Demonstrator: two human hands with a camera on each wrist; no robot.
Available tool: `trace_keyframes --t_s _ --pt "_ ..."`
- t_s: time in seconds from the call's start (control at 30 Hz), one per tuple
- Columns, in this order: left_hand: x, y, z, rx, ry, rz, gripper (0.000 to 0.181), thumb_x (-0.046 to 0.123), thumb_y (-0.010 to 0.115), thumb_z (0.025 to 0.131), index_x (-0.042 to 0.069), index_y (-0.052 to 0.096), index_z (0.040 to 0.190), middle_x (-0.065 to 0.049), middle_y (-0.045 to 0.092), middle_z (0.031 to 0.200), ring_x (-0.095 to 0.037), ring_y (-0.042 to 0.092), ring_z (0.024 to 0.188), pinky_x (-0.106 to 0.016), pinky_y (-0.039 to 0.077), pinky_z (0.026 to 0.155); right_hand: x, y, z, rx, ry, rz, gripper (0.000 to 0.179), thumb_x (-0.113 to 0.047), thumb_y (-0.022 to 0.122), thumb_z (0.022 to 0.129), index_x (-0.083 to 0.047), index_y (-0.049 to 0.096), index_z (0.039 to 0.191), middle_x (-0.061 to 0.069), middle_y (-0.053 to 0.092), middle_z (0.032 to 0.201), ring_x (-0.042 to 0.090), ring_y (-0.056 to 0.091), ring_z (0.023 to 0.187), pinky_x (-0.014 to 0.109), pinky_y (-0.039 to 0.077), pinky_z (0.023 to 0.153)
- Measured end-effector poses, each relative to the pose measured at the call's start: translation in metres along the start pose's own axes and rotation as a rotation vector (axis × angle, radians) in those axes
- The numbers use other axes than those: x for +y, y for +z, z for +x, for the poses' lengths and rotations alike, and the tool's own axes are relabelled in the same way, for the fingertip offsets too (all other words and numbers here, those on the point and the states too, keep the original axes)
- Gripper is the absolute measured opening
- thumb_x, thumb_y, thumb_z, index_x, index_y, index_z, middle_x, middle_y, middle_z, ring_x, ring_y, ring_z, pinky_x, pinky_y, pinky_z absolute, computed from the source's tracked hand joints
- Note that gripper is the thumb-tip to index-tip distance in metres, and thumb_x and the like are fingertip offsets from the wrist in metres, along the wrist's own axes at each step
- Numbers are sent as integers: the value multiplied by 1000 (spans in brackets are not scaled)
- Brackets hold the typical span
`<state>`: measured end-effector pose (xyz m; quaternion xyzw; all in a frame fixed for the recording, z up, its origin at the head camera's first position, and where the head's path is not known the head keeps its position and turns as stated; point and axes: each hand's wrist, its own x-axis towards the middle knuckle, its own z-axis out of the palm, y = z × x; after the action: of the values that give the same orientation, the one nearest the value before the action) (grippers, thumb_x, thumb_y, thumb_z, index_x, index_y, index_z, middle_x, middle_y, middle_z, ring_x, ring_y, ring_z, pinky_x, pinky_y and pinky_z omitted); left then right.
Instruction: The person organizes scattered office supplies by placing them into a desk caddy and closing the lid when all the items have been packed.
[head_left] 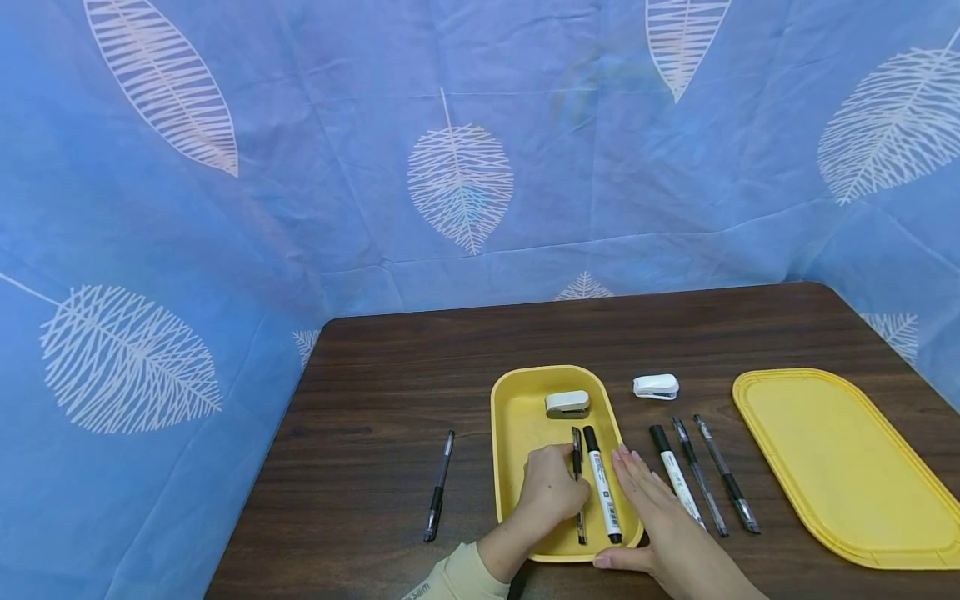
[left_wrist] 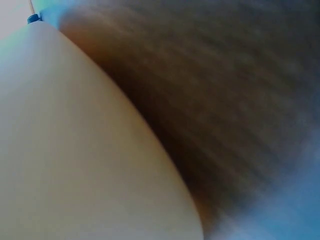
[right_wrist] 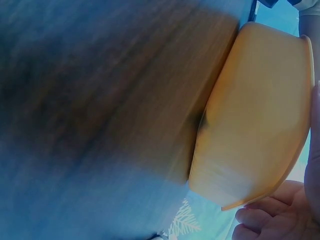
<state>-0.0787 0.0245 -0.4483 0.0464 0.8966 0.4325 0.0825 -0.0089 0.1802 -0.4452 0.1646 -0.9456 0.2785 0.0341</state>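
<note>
A yellow tray (head_left: pixel 517 400) stands on the table and contains a white stapler (head_left: pixel 567 404), a black gel pen (head_left: pixel 577 446) and a black-capped white marker (head_left: pixel 602 483). My left hand (head_left: pixel 553 483) reaches into it, thumb and bent fingers pinching the gel pen around its middle. Along the tray's right wall, my right hand (head_left: pixel 656 517) lies with straight fingers, its thumb at the near rim. In the right wrist view, the tray's outer wall (right_wrist: pixel 255 110) shows beside the fingers. Mostly a pale sleeve (left_wrist: pixel 90 140) fills the left wrist view.
Right of the tray lie a second white stapler (head_left: pixel 656 387), another marker (head_left: pixel 677 475) and two pens, one clear-barrelled (head_left: pixel 723 467). Farther right is a yellow lid (head_left: pixel 847 458). A single pen (head_left: pixel 440 487) lies to the left on the dark wooden table (head_left: pixel 360 433).
</note>
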Motion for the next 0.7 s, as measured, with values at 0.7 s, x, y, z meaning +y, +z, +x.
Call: trace_keyframes --t_s 0.7 --pt "2 -1 -1 -10 -3 61 52 -6 70 70 -5 64 122 -19 71 107 -14 63 72 -19 49 50 2 4 0 43 -44 6 109 -58 74 65 -5 33 151 21 35 154 8 11 149 -6 -5 102"
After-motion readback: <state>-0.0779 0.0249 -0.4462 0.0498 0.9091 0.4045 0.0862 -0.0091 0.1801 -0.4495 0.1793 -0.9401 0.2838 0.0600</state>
